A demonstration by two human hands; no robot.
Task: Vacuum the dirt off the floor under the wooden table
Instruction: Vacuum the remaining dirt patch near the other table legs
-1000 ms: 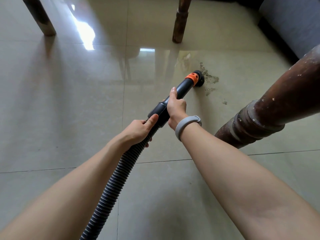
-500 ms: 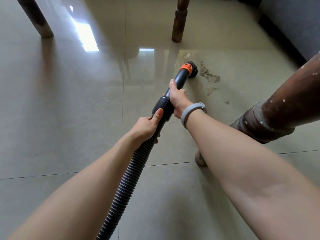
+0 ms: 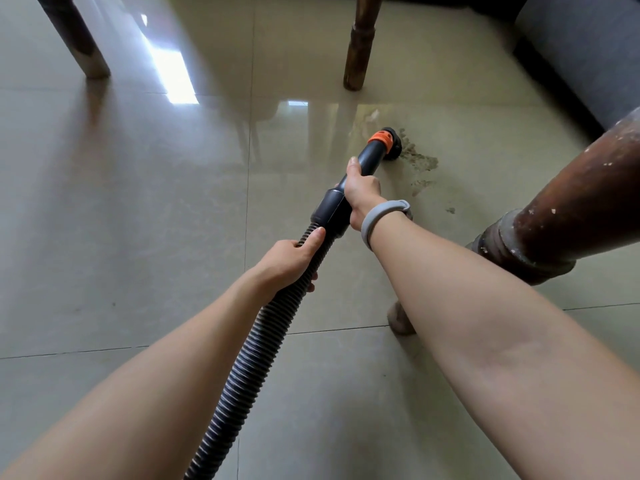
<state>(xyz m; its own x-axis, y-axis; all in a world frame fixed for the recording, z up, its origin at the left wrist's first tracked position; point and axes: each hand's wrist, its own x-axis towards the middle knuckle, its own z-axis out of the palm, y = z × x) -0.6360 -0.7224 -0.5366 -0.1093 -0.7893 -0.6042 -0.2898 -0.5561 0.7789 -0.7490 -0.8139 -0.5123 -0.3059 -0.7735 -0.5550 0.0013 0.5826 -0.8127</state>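
A black vacuum wand with an orange collar ends in a round nozzle (image 3: 391,144) that touches the glossy tile floor at the left edge of a patch of brown dirt (image 3: 420,162). Smaller dirt specks (image 3: 450,210) lie nearer me. My right hand (image 3: 360,192), with a grey wristband, grips the wand's black tube just behind the collar. My left hand (image 3: 294,259) grips the ribbed black hose (image 3: 256,351) below the cuff. The hose runs down to the bottom edge of the view.
Three dark wooden table legs stand around: one thick leg (image 3: 568,209) close on the right, one at the back centre (image 3: 360,46), one at the back left (image 3: 74,39). A grey sofa (image 3: 588,46) fills the top right corner. Beige tiles (image 3: 121,202) spread to the left.
The nozzle swung left off the dirt patch, then came back to its left edge. Both hands kept their grip. The view shifted slightly and the right table leg's foot came into sight.
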